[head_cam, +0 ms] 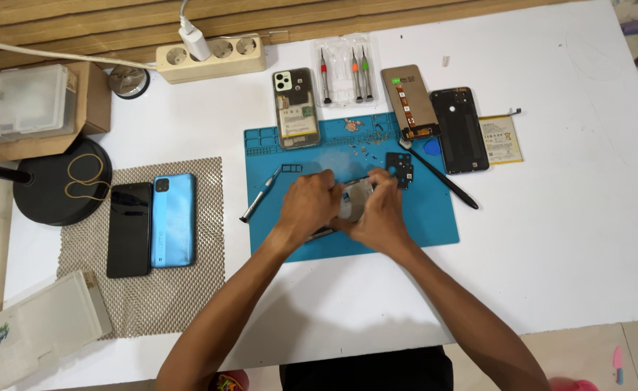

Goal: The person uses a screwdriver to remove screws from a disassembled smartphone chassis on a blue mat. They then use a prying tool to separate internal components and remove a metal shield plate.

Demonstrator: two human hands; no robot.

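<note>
Gripping opened phone [354,199], hands [312,203] [380,213]; screwdrivers [344,72] seemingly in clear pack.

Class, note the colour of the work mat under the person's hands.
The work mat is blue, seen best in the head view.

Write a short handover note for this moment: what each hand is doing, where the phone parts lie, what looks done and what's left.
Left hand and right hand grip an opened phone frame together over the blue mat.
Done, apparently: black back cover, battery and a small black cover piece lie removed.
Left, it seems: the frame is in hand; the screwdriver lies beside the left hand.
</note>
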